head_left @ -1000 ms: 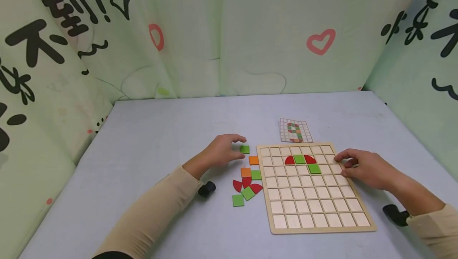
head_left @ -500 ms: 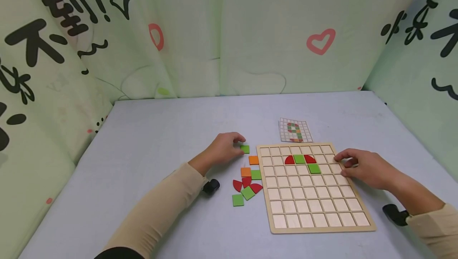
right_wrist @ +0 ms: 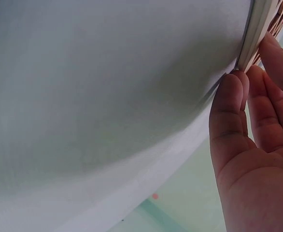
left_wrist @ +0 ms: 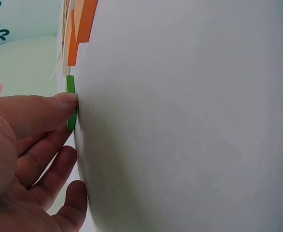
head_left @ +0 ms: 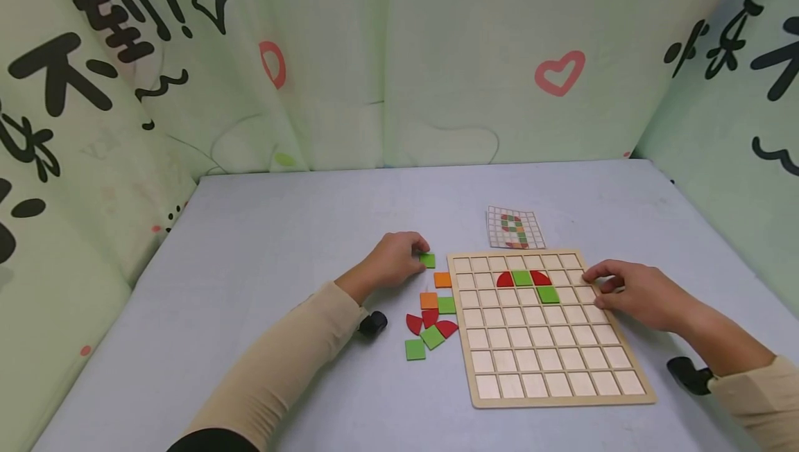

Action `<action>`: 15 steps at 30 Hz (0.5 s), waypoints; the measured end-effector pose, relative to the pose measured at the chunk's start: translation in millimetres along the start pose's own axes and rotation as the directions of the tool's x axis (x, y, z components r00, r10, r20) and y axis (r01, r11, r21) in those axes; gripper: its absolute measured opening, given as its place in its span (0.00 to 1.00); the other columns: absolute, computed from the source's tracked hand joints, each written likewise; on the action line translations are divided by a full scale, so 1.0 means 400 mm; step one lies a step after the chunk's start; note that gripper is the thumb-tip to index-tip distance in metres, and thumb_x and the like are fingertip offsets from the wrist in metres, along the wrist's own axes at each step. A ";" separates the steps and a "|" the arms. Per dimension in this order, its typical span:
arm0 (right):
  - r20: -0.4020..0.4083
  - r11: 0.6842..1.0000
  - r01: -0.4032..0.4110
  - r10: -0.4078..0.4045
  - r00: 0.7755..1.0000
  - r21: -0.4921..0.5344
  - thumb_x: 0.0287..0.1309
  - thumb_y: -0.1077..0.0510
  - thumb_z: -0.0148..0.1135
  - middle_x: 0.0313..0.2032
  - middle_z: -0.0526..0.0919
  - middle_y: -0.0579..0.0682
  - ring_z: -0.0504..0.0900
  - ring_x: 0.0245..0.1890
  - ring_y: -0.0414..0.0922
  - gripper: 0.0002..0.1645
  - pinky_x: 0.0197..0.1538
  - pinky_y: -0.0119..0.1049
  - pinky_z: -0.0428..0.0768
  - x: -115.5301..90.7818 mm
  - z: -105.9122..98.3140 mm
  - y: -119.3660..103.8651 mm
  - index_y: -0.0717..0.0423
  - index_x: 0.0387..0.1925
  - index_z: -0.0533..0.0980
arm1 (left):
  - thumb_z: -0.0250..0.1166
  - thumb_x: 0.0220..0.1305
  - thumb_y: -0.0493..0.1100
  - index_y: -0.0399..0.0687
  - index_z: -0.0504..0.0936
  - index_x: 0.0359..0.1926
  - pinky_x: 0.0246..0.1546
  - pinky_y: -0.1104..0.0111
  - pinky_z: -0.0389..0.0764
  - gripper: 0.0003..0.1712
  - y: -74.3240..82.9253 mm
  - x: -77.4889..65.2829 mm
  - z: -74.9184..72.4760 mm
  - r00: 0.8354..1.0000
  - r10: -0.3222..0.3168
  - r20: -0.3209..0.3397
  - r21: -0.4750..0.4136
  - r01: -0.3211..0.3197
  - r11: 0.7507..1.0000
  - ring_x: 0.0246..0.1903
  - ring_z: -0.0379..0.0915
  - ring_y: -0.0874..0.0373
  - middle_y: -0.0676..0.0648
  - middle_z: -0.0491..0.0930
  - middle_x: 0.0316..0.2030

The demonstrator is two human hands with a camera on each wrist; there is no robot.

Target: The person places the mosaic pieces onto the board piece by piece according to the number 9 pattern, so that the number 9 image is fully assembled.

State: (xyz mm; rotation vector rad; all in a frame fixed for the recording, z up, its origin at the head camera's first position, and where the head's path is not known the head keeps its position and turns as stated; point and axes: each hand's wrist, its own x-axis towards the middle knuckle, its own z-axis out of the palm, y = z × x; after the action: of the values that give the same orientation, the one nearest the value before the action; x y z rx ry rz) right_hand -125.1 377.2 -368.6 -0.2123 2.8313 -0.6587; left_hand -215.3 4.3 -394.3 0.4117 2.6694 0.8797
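Observation:
My left hand (head_left: 394, 261) pinches a thin green square tile (head_left: 428, 260) between thumb and fingers, close to the table left of the board. In the left wrist view the thumb lies on the tile (left_wrist: 71, 82), which is seen edge-on. My right hand (head_left: 646, 294) rests thumb and fingertips on the right rim of a wooden grid board (head_left: 562, 400). On the board's upper part lie a red quarter-round tile (head_left: 505, 279), a green square (head_left: 521, 278), another red quarter-round tile (head_left: 540, 278) and a lower green square (head_left: 548, 294).
Left of the board lie orange squares (head_left: 442, 280), loose green squares (head_left: 415, 350) and several red quarter-round tiles (head_left: 415, 324). A card with a coloured grid pattern (head_left: 530, 229) lies behind the board. Printed curtains (head_left: 437, 91) enclose the white table (head_left: 299, 223).
The left hand has shifted slightly right, and its fingers and thumb have closed onto the green square tile. My right hand stays at the board's rim.

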 end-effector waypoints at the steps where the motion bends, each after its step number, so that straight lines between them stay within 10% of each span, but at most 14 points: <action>1: 0.000 1.000 0.000 0.000 1.000 0.000 0.56 0.60 0.71 0.41 0.83 0.58 0.79 0.44 0.58 0.21 0.42 0.47 0.76 0.000 0.000 0.000 0.62 0.51 0.77 | 0.70 0.64 0.36 0.46 0.82 0.53 0.54 0.68 0.76 0.16 0.001 0.000 0.000 1.000 0.002 -0.001 0.002 -0.002 1.000 0.50 0.71 0.55 0.50 0.80 0.48; 15: 0.005 1.000 -0.007 0.007 1.000 0.004 0.57 0.60 0.70 0.42 0.82 0.58 0.79 0.44 0.59 0.21 0.42 0.48 0.76 -0.001 -0.001 -0.002 0.63 0.51 0.77 | 0.69 0.64 0.36 0.46 0.83 0.47 0.53 0.69 0.77 0.11 0.004 0.001 -0.004 1.000 0.028 -0.003 0.056 -0.027 0.998 0.46 0.72 0.56 0.51 0.81 0.43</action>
State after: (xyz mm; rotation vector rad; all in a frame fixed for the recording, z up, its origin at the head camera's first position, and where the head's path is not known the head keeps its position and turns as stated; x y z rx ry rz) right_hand -124.6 376.9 -368.0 -0.2029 2.8242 -0.6615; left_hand -216.1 4.7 -392.1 0.4614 2.7030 0.8155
